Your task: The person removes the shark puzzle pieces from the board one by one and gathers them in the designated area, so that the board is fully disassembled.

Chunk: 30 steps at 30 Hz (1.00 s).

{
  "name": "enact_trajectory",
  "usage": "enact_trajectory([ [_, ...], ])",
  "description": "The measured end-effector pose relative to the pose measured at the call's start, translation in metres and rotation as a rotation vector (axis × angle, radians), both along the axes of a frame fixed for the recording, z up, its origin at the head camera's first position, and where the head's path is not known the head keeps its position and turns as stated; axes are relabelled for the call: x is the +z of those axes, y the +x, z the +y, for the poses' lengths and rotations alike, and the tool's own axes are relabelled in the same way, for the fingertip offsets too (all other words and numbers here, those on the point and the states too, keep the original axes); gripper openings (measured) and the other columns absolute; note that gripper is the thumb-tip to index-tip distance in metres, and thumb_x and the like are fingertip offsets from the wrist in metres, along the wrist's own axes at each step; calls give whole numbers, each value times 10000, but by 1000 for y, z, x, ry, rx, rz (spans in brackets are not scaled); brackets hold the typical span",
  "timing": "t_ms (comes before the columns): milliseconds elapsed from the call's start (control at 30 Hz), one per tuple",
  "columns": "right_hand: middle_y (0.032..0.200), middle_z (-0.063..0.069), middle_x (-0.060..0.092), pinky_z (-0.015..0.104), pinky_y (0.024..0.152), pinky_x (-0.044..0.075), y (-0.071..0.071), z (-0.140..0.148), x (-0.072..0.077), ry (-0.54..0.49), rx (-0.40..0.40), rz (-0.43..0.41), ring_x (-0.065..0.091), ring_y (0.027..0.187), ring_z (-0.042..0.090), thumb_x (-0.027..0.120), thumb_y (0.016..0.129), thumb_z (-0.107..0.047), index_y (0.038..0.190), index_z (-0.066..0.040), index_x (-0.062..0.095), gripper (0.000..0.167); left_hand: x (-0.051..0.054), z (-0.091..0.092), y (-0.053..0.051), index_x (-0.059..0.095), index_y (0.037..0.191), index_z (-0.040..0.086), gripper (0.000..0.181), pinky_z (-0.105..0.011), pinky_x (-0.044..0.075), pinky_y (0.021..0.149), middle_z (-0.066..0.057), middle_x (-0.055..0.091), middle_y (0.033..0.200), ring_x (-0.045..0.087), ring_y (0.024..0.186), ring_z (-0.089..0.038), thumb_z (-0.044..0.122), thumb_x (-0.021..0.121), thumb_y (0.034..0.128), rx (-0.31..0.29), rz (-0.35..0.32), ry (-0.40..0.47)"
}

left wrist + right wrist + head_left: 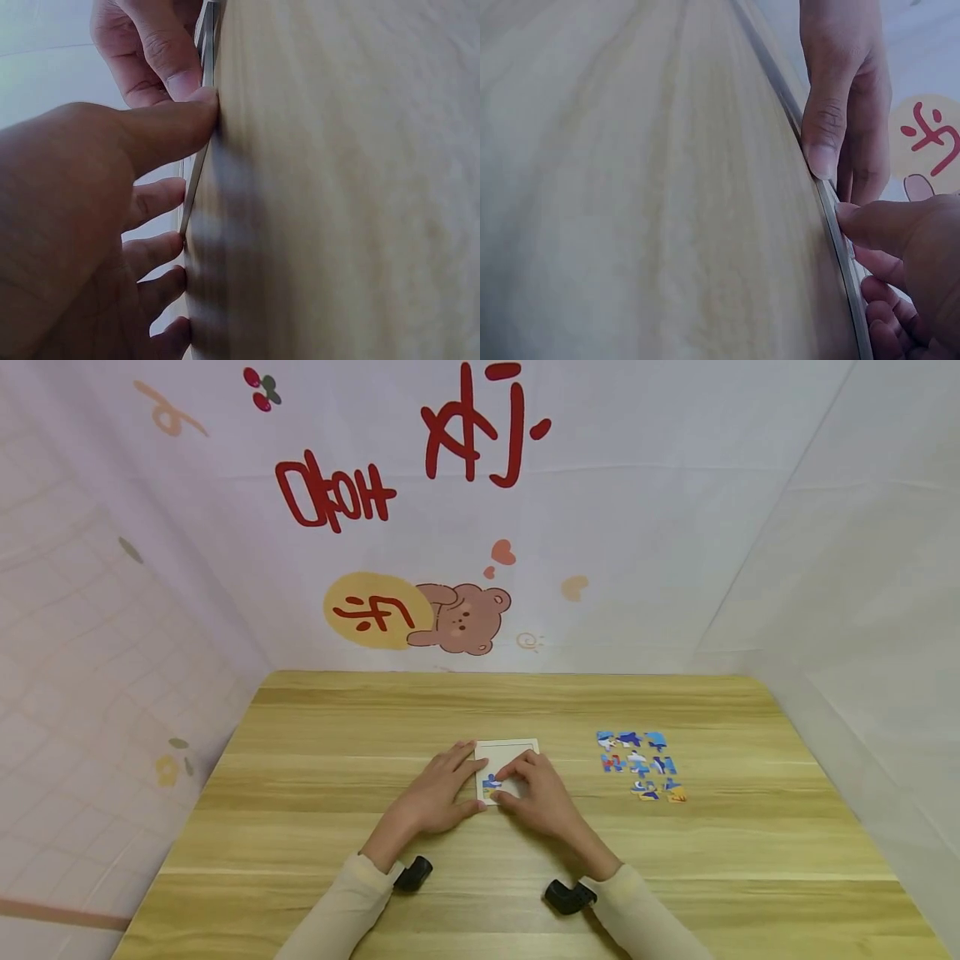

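Observation:
A white puzzle tray (508, 752) lies on the wooden table, with blue and yellow jigsaw pieces (490, 782) in its lower left corner. My left hand (438, 792) rests along the tray's left side, fingers spread and fairly straight, with the thumb at its near edge. In the left wrist view, the left thumb (169, 131) touches the tray's edge. My right hand (542, 793) reaches over the tray's near right part and pinches a jigsaw piece at the corner between thumb and index finger. Those fingers partly hide the piece. Near the tray's rim sits the right thumb (877, 225).
Several loose jigsaw pieces (637, 763) lie in rough rows on the table, right of the tray. A white printed cloth (630, 527) stands behind the table (360, 710) and along its sides. Both wrists wear black cameras (567, 897).

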State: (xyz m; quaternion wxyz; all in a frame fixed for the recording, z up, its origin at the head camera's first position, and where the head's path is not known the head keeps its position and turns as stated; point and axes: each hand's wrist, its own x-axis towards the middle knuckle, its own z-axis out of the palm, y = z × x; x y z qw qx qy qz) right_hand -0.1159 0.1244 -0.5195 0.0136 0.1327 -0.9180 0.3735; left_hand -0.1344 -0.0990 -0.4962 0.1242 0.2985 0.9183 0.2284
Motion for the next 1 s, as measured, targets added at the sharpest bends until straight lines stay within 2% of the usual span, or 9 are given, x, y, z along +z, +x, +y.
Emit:
enact_trajectory([
  [300, 949, -62, 634, 277, 808, 440, 3, -2, 0, -12, -25, 15, 497, 886, 87, 860, 831, -222, 983, -198, 747, 191, -1, -1, 0, 433, 1568, 176, 683, -539, 208, 1291, -95, 221, 1715, 169, 1602, -322, 442, 668, 984, 4, -4, -9],
  [600, 810, -63, 697, 206, 695, 546, 5, -2, 0, -189, 5, 17, 618, 740, 36, 803, 881, -79, 961, -148, 723, 132, -1, -1, 0, 433, 1569, 187, 675, -529, 201, 1295, -83, 223, 1716, 159, 1606, -307, 442, 662, 987, 10, -8, 0],
  [800, 797, -88, 706, 193, 684, 542, 6, -2, -1, -182, 11, 39, 616, 729, 4, 794, 900, -120, 944, -181, 725, 102, -2, -1, 0, 443, 1563, 186, 673, -535, 209, 1292, -83, 227, 1715, 162, 1605, -302, 450, 665, 984, 14, -7, 2],
  [1000, 802, -139, 692, 186, 672, 500, 6, 5, 4, -168, 26, 20, 589, 725, 20, 768, 937, -209, 944, -221, 724, 47, -2, -1, 0, 442, 1565, 191, 677, -536, 222, 1287, -85, 234, 1713, 174, 1602, -307, 446, 671, 981, 13, -2, 7],
])
